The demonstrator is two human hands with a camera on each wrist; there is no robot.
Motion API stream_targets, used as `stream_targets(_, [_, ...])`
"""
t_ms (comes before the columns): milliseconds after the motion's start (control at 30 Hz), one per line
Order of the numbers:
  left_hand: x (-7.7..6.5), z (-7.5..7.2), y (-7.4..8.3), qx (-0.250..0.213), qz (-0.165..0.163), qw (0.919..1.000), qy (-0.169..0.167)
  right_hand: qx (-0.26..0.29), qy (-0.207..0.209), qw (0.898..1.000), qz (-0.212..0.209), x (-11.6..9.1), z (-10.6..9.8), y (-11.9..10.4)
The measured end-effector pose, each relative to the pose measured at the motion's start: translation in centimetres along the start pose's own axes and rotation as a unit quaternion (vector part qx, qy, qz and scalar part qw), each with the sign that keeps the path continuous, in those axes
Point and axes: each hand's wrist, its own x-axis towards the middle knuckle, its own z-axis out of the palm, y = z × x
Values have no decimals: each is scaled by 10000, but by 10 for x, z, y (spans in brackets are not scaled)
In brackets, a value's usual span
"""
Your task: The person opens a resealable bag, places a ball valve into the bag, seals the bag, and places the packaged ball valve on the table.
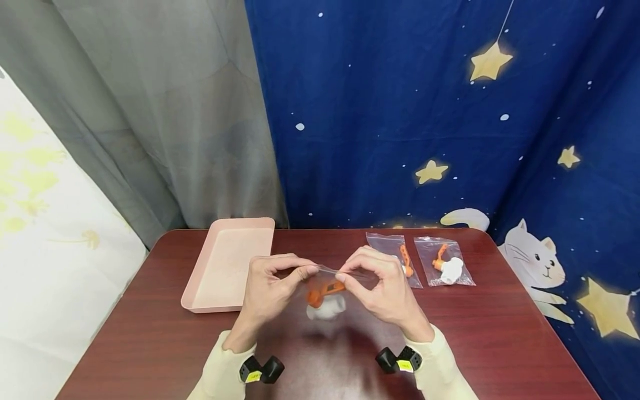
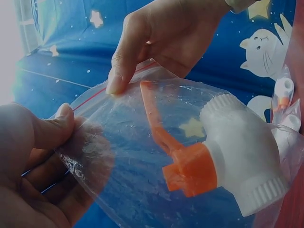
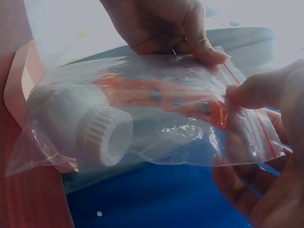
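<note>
Over the table, a clear zip bag [image 2: 123,147] hangs between both hands. Inside it lies a white plastic ball valve [image 2: 244,147] with ribbed ends and an orange lever handle [image 2: 190,168]. My left hand [image 1: 270,286] pinches the bag's top edge near one end, thumb against fingers. Further along the same edge, my right hand [image 1: 382,286] pinches the plastic close to the red zip line [image 3: 263,130]. The zip seal looks pressed together between the hands, though the frames cannot confirm it along its whole length.
A pink tray [image 1: 187,300] stands at the back left of the dark red table [image 1: 150,333]. At the back right lie two more bags, one [image 1: 385,243] partly behind my right hand, the other [image 1: 425,253] with a white and orange valve. Curtains hang behind the table.
</note>
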Motion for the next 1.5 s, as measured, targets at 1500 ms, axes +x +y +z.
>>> stream_targets(1500, [1, -2, 1, 102, -272, 9992, 277, -912, -616, 9916, 686, -2, -31, 2])
